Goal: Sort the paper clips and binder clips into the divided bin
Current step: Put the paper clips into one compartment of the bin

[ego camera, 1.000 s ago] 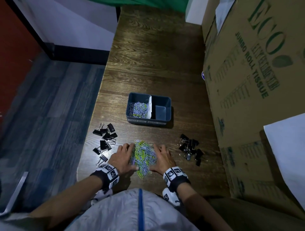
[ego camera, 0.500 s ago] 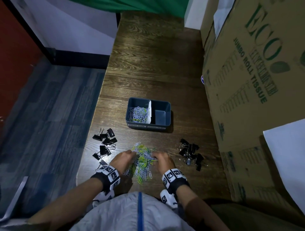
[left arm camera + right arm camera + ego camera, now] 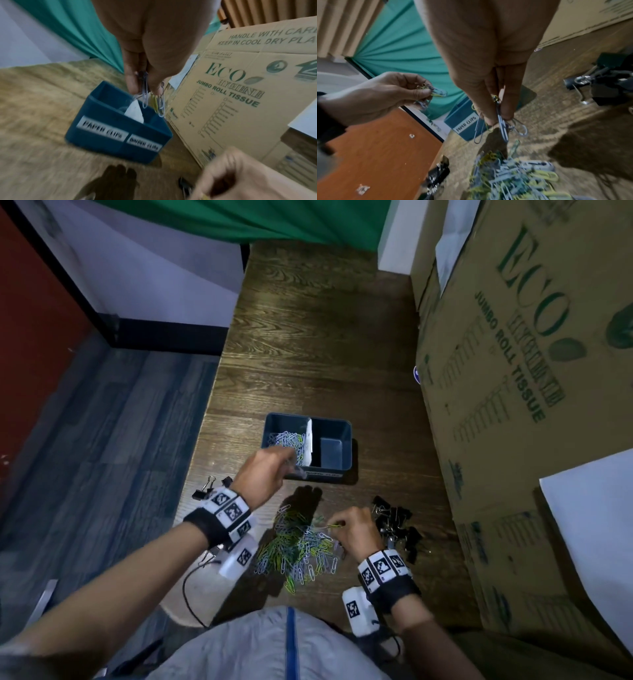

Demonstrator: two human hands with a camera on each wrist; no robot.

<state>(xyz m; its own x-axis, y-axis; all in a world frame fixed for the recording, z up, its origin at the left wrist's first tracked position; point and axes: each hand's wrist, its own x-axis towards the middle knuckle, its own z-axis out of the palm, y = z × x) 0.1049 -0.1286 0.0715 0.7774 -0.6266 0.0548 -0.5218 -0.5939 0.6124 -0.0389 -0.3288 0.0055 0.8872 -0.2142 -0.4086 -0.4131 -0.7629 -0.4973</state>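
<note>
A dark blue divided bin [image 3: 337, 469] stands mid-table; its left compartment holds paper clips [image 3: 286, 440], its right one looks bare. My left hand [image 3: 274, 467] hovers at the bin's near-left corner, pinching a small bunch of paper clips [image 3: 145, 92]. A pile of coloured paper clips [image 3: 298, 542] lies near the front edge. My right hand [image 3: 342, 527] is at the pile's right side, pinching several paper clips [image 3: 503, 125] just above it. Black binder clips lie in two groups, left [image 3: 205, 491] and right [image 3: 397, 522].
A big cardboard box [image 3: 513, 371] walls the table's right side. The table's left edge [image 3: 202, 433] drops to a grey-blue floor. A white sheet [image 3: 596, 525] lies at the right. The bin's front carries "PAPER CLIPS" and "BINDER CLIPS" labels [image 3: 102, 129].
Both hands were at the paper clip pile. My left hand has since risen and moved forward to the bin with clips; my right hand has lifted clips off the pile.
</note>
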